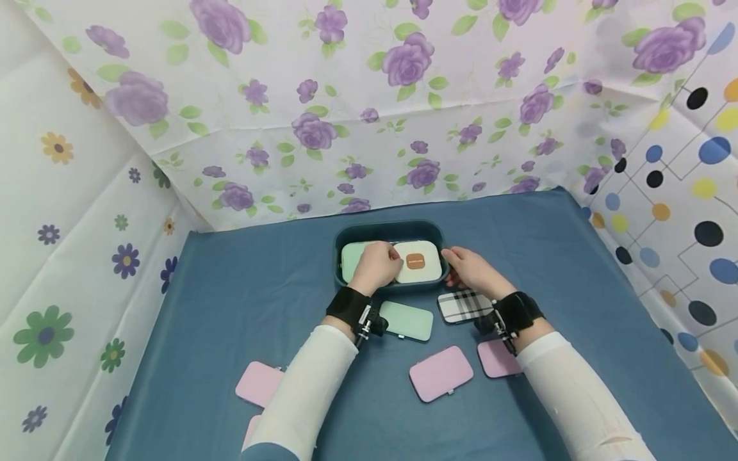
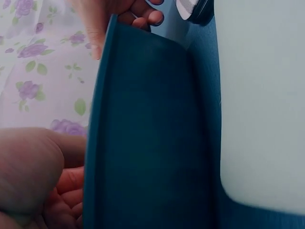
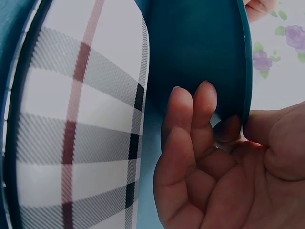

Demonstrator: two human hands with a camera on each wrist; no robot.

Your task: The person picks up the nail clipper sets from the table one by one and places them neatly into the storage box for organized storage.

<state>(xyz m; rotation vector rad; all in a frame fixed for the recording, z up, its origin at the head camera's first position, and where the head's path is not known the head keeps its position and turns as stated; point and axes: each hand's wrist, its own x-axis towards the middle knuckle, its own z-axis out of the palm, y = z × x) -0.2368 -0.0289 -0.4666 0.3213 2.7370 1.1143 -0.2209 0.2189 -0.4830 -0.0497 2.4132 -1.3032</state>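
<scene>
A dark teal oblong storage bin (image 1: 392,226) holds a mint-green case (image 1: 350,259) on the left and a cream case (image 1: 423,269) with a brown label on the right. My left hand (image 1: 377,262) is over the bin between these two cases, fingers curled; I cannot tell what, if anything, is between its fingertips. At the bin's right end, my right hand (image 1: 467,264) pinches the rim, with the thumb and index finger meeting on it in the right wrist view. Its other fingers lie loosely curled beside the bin's outer wall (image 3: 200,43).
In front of the bin lie a flat green clasped case (image 1: 406,321) and a plaid case (image 1: 461,307). Pink cases (image 1: 441,374) lie nearer, one partly under the right wrist (image 1: 497,358), others at left (image 1: 259,383) by the left sleeve. Patterned cloth walls (image 1: 311,134) enclose the blue tabletop.
</scene>
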